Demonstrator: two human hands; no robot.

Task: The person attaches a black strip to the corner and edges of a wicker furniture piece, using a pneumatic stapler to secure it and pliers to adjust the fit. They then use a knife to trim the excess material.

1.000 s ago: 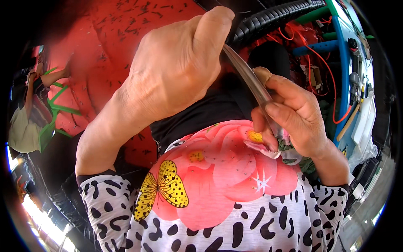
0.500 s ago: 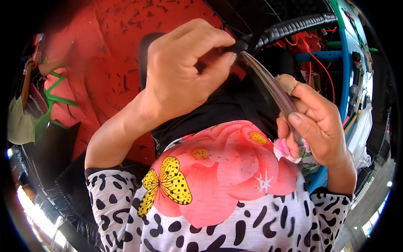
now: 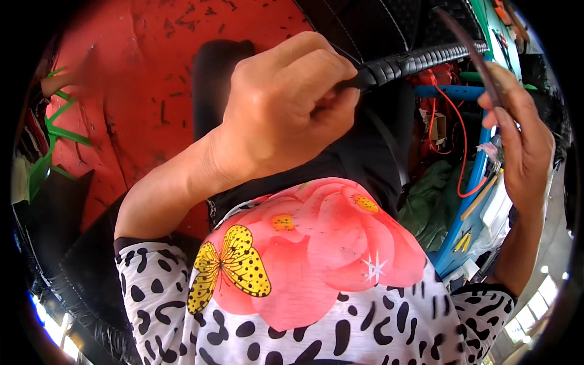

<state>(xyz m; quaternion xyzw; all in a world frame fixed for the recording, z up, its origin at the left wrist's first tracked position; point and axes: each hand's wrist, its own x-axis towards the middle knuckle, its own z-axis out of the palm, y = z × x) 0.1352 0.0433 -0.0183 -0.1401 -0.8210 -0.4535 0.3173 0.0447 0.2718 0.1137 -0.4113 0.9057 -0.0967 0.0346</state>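
My left hand [image 3: 283,106] is closed in a pinch on the near end of a black ribbed tube [image 3: 420,62]. From the fingertips the tube runs up to the right, its surface marked by close rings. Out at the right, my right hand [image 3: 523,143] is closed around a long pointed metal blade [image 3: 468,45]. The blade points up and left, and its middle passes over the tube's far end; whether they touch, I cannot tell. A bit of pink cloth shows below the fingers at its handle. The blade is slightly blurred.
Dark scraps lie on a red surface [image 3: 146,73] at the left. A blue-edged bench [image 3: 456,234] at the right carries tools and yellow sticks. An orange-red cord [image 3: 465,155] hangs beside it. Green frame pieces [image 3: 70,135] stand at the far left.
My right hand has swung up and to the right, taking the blade tip away from the tube's near end. My left hand has shifted slightly right, still pinching the tube.
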